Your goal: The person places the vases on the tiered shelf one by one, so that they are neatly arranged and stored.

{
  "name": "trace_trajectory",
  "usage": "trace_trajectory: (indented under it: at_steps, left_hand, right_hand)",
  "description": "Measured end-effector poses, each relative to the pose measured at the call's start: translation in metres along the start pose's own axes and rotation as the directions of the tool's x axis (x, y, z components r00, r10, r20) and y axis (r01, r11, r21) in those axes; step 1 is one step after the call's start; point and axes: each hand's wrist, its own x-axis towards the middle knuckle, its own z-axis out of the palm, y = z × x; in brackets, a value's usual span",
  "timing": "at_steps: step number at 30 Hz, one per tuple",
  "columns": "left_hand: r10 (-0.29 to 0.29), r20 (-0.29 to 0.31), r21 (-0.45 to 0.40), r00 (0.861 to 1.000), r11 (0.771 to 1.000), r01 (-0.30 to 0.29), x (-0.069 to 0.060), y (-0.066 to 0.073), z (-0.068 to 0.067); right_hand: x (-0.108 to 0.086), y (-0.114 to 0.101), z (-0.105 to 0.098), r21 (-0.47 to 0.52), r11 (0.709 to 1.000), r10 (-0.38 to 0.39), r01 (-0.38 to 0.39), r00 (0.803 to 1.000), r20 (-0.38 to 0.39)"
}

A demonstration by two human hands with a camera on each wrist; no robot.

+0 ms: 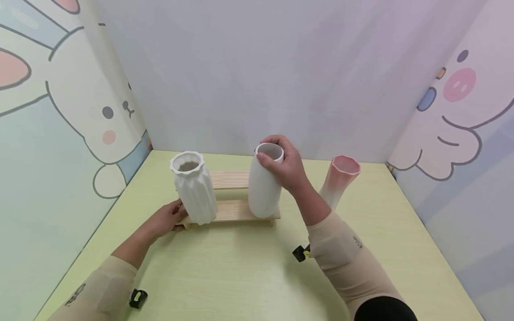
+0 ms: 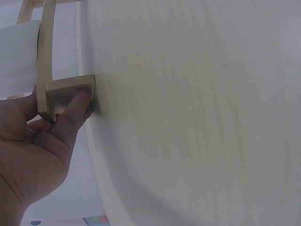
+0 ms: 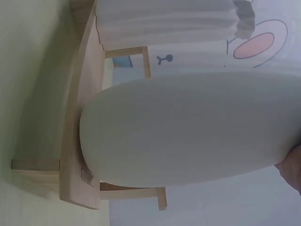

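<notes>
A two-step wooden plant stand [image 1: 233,211] bears a white pleated vase [image 1: 196,191] with a wavy rim at the left of its lower step. On the right of that step is a smooth white vase [image 1: 263,191], its base at the board in the right wrist view. My right hand [image 1: 290,168] grips this vase by its top, thumb on the near side of the rim and fingers behind. At the stand's left end, my left hand [image 1: 163,219] holds the lower board, with fingers curled under it beside the leg [image 2: 70,84].
A pink-and-white vase [image 1: 339,178] stands on the table right of the stand, partly hidden by my right forearm. The pale yellow table [image 1: 225,276] meets a plain back wall [image 1: 249,80] and cartoon-printed side walls. Small black clips [image 1: 138,298] show by both sleeves.
</notes>
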Motion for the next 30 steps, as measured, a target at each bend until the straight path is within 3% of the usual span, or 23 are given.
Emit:
trace_trajectory:
  at_steps: [14, 30]
  left_hand:
    - [0.009, -0.001, 0.015, 1.0, 1.0, -0.009, 0.0, 0.0, 0.0]
    - [0.007, -0.004, 0.007, 1.0, 1.0, -0.007, -0.002, 0.002, 0.001]
  right_hand:
    - [0.003, 0.005, 0.008, -0.023, 0.999, 0.031, -0.03, 0.999, 0.019]
    - [-0.002, 0.012, 0.012, 0.074, 0.996, 0.049, -0.05, 0.999, 0.014]
